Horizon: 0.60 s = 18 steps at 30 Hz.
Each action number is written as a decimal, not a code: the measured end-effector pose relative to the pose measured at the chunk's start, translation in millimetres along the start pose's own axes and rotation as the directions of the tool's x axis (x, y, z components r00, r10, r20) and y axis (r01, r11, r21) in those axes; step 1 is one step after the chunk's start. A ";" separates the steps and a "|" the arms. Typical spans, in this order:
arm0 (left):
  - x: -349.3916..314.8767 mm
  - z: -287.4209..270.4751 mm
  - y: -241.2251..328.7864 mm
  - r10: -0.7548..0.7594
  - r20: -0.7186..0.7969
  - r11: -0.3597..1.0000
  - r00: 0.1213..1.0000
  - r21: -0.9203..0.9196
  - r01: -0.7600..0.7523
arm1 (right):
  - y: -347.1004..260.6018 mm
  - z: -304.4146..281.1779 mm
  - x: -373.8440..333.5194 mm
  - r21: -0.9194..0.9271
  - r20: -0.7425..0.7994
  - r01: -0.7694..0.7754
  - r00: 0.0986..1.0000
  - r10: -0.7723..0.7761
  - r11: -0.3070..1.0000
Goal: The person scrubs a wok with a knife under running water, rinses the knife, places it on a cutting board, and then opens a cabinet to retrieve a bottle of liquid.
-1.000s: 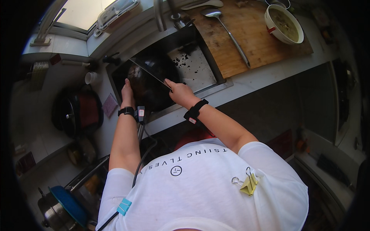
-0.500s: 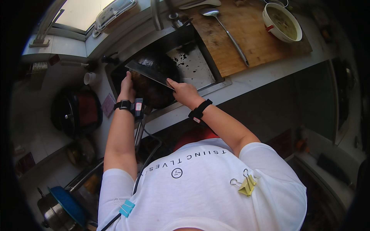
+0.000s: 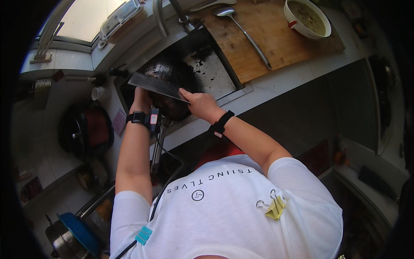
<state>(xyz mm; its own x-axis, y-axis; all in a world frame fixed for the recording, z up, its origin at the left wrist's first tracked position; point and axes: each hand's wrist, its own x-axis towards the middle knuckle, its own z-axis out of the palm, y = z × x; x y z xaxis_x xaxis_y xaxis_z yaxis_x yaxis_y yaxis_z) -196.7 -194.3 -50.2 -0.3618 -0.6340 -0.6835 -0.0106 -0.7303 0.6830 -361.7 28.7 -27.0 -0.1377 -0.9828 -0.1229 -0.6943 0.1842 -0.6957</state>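
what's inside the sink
A dark pan and black flecks show in the sink. The pan hides whatever lies beneath it; the blade covers part of the pan.

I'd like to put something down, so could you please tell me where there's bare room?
The wooden cutting board is bare between the metal ladle and white bowl; the narrow counter strip before it is free too. The sink is crowded leftward: blackened pan, cleaver, left hand, right hand.

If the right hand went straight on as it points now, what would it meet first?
Most likely the pan, seen behind the blade that the right hand holds; the depth is unclear.
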 end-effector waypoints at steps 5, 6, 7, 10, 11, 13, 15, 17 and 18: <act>-6.5 12.7 5.8 0.051 -0.218 0.984 0.975 0.176 -0.012 | 3.2 -5.8 4.0 0.147 -0.237 -0.112 0.961 0.145 0.983; -8.2 11.3 5.5 0.068 -0.161 0.988 0.985 0.145 -0.045 | 3.5 -2.4 0.8 0.136 -0.192 -0.087 0.975 0.113 0.987; -8.7 9.6 5.8 -0.003 -0.180 0.992 0.984 0.124 0.025 | 2.9 2.8 -4.8 0.131 -0.082 -0.083 0.992 0.094 0.988; -5.8 4.9 3.8 0.074 -0.101 0.990 0.992 0.127 -0.061 | 4.6 13.6 -10.3 0.140 -0.181 -0.078 0.978 0.103 0.987; -4.3 2.7 3.2 0.073 -0.142 0.989 0.987 0.140 -0.053 | 5.7 15.9 -10.0 0.142 -0.187 -0.101 0.974 0.127 0.985; -0.1 0.7 1.7 0.075 -0.202 0.988 0.977 0.149 -0.045 | 7.8 17.6 -7.4 0.189 -0.230 -0.121 0.960 0.163 0.975; 3.1 0.1 2.1 0.092 -0.208 0.986 0.974 0.158 -0.060 | 9.2 15.7 -2.8 0.185 -0.295 -0.075 0.947 0.128 0.980; 1.7 -2.2 1.4 0.047 -0.088 0.993 0.995 0.109 -0.037 | 8.7 13.3 -0.9 0.154 -0.196 -0.057 0.977 0.087 0.986; 0.7 -2.7 1.7 0.042 -0.017 0.995 0.999 0.090 -0.040 | 7.6 12.3 -1.4 0.120 -0.136 -0.059 0.988 0.075 0.991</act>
<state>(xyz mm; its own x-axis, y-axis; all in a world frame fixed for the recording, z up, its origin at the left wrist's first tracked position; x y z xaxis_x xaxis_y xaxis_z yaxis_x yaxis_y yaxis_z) -194.4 -196.7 -50.2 -0.3464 -0.6682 -0.6584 -0.0802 -0.6782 0.7305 -358.1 31.3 -40.8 -0.2842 -0.9556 -0.0777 -0.5954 0.2394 -0.7669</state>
